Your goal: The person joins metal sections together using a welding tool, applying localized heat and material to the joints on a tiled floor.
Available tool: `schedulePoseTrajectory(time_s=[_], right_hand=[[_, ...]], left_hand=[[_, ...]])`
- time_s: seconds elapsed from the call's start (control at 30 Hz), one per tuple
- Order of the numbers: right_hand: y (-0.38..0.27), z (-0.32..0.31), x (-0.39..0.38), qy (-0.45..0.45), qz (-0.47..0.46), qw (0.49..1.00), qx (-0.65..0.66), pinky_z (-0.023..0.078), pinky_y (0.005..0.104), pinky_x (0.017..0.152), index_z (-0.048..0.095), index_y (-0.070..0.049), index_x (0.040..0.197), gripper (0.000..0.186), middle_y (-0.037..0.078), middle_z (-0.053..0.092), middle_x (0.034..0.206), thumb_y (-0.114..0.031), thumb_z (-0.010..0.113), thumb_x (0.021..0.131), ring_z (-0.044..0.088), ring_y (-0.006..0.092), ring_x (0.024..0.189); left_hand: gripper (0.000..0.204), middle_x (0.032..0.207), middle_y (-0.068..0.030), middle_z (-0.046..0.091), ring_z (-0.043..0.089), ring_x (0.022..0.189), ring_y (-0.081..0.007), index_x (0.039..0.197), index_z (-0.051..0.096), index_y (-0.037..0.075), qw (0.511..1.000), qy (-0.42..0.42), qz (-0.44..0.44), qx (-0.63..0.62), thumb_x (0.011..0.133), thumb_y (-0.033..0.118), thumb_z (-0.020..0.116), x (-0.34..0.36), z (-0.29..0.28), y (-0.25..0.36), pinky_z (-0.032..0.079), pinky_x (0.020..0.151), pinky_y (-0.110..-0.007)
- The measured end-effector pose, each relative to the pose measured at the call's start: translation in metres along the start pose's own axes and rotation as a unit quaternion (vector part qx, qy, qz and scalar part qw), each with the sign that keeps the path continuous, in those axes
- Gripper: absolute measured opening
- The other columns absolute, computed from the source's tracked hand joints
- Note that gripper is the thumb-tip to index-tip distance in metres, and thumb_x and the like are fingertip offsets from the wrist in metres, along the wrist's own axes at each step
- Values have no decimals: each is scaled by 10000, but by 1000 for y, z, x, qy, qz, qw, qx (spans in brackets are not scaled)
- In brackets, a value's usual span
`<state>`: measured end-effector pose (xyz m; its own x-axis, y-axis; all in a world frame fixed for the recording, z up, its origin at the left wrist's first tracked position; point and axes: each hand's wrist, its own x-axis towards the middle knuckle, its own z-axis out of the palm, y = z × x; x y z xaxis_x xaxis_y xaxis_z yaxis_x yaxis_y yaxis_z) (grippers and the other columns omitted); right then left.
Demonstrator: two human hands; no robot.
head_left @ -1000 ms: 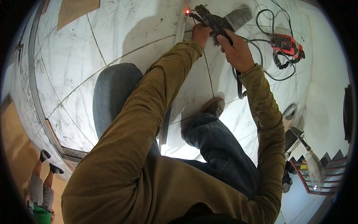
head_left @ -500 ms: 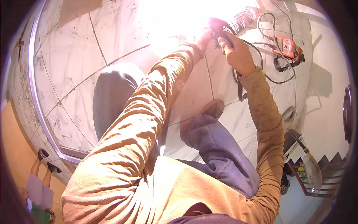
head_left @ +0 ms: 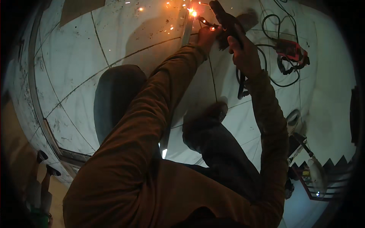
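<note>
Orange sparks (head_left: 192, 12) are flying where the tip of a welding rod (head_left: 203, 19) is meeting a pale metal strip (head_left: 186, 32) lying on the tiled floor (head_left: 72, 57), near the top of the view. The right hand (head_left: 243, 53) is gripping the dark electrode holder (head_left: 226, 19), fingers closed round its handle, and the left hand (head_left: 207, 36) is sitting just beside it, seemingly bracing the tool; how tightly it is clasping I cannot tell. A black cable (head_left: 266, 60) is trailing to a red welding unit (head_left: 289, 49) on the right. Doing this well likely means keeping both wrists steady, holding a short arc, and moving the tip slowly along the strip.
</note>
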<state>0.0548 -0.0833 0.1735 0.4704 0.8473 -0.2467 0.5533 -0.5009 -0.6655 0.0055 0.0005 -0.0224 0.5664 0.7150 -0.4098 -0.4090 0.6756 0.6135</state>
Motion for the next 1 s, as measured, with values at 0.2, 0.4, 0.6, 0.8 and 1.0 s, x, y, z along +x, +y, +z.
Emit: schedulePoseTrajectory(time_s=[0.2, 0.4, 0.6, 0.8, 1.0], right_hand=[[-1, -6, -1, -48, 29, 998, -7, 535, 405, 734, 656, 5, 1207, 389, 163, 717, 849, -338, 621, 1029, 695, 302, 764], [6, 0, -2, -52, 4, 999, 4, 526, 406, 697, 666, -1, 1120, 358, 145, 709, 814, -345, 626, 1031, 685, 295, 731], [6, 1, -3, -46, 1, 999, 10, 525, 403, 675, 676, -8, 1118, 324, 151, 706, 800, -318, 624, 1038, 681, 298, 709], [5, 3, -2, -45, 2, 999, 3, 526, 411, 675, 680, -9, 1161, 332, 163, 710, 813, -314, 625, 1040, 683, 317, 715], [9, 5, 1, -53, 5, 999, -12, 533, 417, 703, 676, -10, 1203, 350, 189, 717, 853, -316, 633, 1040, 693, 347, 758]], left_hand=[[213, 970, -86, 754, 688, 829, -162, 1004, 742, -53, 985, -13, 6, 173, 935, 146, 711, -9, 1, 19, 555, 779, -332], [197, 1004, -128, 754, 713, 883, -211, 1013, 726, -81, 998, -3, -8, 68, 913, 85, 690, -12, 2, 14, 579, 844, -355], [142, 989, -129, 754, 719, 859, -209, 1002, 719, -67, 1000, 5, 24, 5, 895, 9, 665, -7, 3, 3, 593, 791, -346], [148, 984, -120, 754, 718, 853, -206, 995, 716, -66, 999, 28, -14, 20, 879, -18, 637, -10, 5, 8, 601, 795, -343], [174, 997, -119, 755, 714, 861, -198, 992, 718, -68, 1000, 13, -20, 3, 872, -41, 595, -10, 5, 11, 597, 816, -333]])
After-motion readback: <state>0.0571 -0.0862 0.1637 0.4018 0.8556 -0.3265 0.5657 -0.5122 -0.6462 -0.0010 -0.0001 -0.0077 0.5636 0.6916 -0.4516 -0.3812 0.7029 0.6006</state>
